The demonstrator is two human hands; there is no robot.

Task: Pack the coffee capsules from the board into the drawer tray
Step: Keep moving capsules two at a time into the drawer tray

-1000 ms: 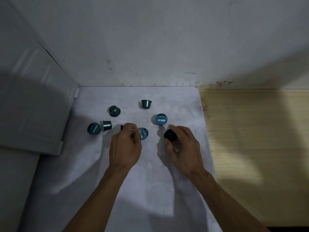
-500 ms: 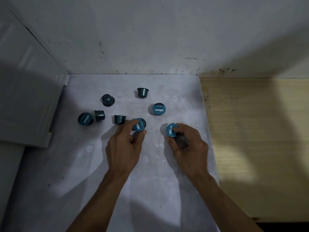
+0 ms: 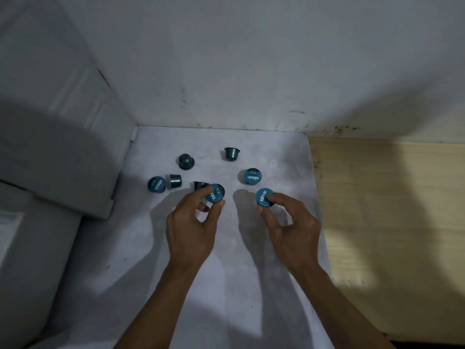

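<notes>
The pale board sits in a dim wall corner. My left hand pinches one capsule and my right hand pinches another; six loose capsules spread from nine to one o'clock. Pick-up is the current step; next, carry both to the drawer tray, which is not in view.

Seven coffee capsules are counted in all. Two are held, one in the left hand with its blue lid shown, and one in the right hand, its lid also shown. Five lie on the white board: two with the blue lid turned up or sideways, and three showing the dark cup body. One further dark cup is partly hidden behind the left hand, bringing the total to eight. Two hands are seen.
</notes>
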